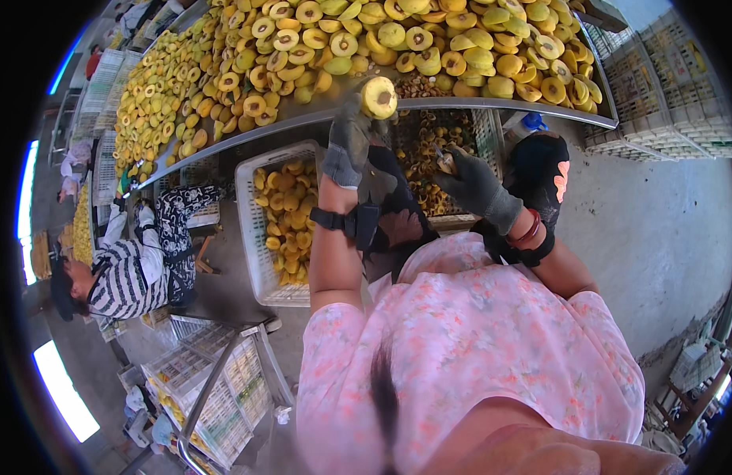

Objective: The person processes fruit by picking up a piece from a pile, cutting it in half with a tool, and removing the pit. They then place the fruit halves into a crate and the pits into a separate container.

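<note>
My left hand, in a grey work glove, holds up a yellow stone-fruit half, probably peach, at the front rim of a metal table. Its cut face shows a brown centre. My right hand, also gloved, grips a small hand tool with a metal tip; the fingers hide most of its handle. Below the right hand, between my knees, a crate holds brownish fruit scraps. Beside my left forearm stands a white plastic crate with yellow fruit halves in it.
Halved fruit is heaped across the metal table, with brown pit pieces near its front rim. Stacked crates stand at right, more crates on a metal-framed cart at lower left. A co-worker sits at left.
</note>
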{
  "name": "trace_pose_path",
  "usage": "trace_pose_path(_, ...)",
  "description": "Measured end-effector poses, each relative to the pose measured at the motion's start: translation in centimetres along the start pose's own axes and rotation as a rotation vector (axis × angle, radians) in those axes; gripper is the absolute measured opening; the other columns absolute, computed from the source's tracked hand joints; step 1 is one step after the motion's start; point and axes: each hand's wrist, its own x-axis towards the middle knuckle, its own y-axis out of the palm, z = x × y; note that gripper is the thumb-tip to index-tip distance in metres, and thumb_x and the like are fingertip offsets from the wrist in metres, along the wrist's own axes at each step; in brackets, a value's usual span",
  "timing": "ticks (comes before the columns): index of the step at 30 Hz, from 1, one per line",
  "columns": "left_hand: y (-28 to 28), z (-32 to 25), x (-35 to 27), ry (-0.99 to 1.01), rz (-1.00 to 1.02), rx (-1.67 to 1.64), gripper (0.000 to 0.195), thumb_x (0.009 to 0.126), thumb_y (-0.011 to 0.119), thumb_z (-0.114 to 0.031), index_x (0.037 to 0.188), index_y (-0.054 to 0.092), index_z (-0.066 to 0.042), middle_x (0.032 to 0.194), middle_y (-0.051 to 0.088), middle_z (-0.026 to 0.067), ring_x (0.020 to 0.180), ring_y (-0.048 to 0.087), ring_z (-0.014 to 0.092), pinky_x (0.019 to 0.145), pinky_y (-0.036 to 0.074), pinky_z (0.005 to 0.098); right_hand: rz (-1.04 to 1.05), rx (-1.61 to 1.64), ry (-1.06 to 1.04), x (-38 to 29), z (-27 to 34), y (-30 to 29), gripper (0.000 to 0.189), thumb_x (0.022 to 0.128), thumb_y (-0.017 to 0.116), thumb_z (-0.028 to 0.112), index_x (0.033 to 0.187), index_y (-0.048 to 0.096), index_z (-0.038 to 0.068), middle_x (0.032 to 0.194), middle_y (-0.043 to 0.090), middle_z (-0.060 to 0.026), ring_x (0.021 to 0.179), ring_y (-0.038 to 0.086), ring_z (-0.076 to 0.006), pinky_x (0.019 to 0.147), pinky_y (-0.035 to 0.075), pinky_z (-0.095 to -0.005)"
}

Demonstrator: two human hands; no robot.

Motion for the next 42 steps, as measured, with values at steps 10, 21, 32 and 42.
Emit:
trace_pose_path(10,8.3,2.6,-5.6,0.014,-0.009,-0.066,0.048,0.092,0.047,-0.03,0.132,0.042,-0.004,0.128,0.05,0.0109,0.117,0.05,0.023,0.1,0.039,0.0349,-0.123,0.037,-0.057,0.1,1.6,-0.8,0.018,0.083,0.061,0.013,0.095,0.052,0.003,0.072,0.056,-0.0056,0.063,0.05,-0.0136,0.059,0.043,-0.0293)
trace_pose_path(21,11.3,6.5,-5.1,0.629,-0.17,0.5,0.052,0.092,0.05,-0.044,0.123,0.048,-0.001,0.117,0.052,0.0098,0.107,0.052,0.021,0.095,0.041,0.0343,-0.198,0.04,-0.104,-0.7,1.4,-0.3,0.024,0.084,0.06,0.013,0.101,0.05,0.001,0.074,0.059,-0.0143,0.062,0.054,-0.0232,0.059,0.045,-0.0358)
trace_pose_path(32,10.7,5.6,-4.7,0.609,-0.149,0.539,0.048,0.093,0.05,-0.037,0.126,0.045,-0.004,0.119,0.05,0.0099,0.106,0.052,0.019,0.091,0.043,0.0314,-0.009,0.602,0.182,-0.8,4.3,-2.3,0.02,0.083,0.059,0.016,0.094,0.052,0.0,0.071,0.06,-0.0159,0.063,0.06,-0.0196,0.058,0.045,-0.0331)
trace_pose_path(42,10.8,3.7,-5.4,0.399,-0.258,0.414,0.046,0.078,0.066,-0.004,0.119,0.044,-0.008,0.109,0.053,0.0081,0.092,0.058,0.017,0.075,0.05,0.0249,-0.123,0.228,-0.051,-1.1,2.8,-1.5,0.016,0.086,0.057,0.015,0.095,0.05,0.004,0.073,0.054,-0.0069,0.067,0.052,-0.02,0.058,0.042,-0.0296)
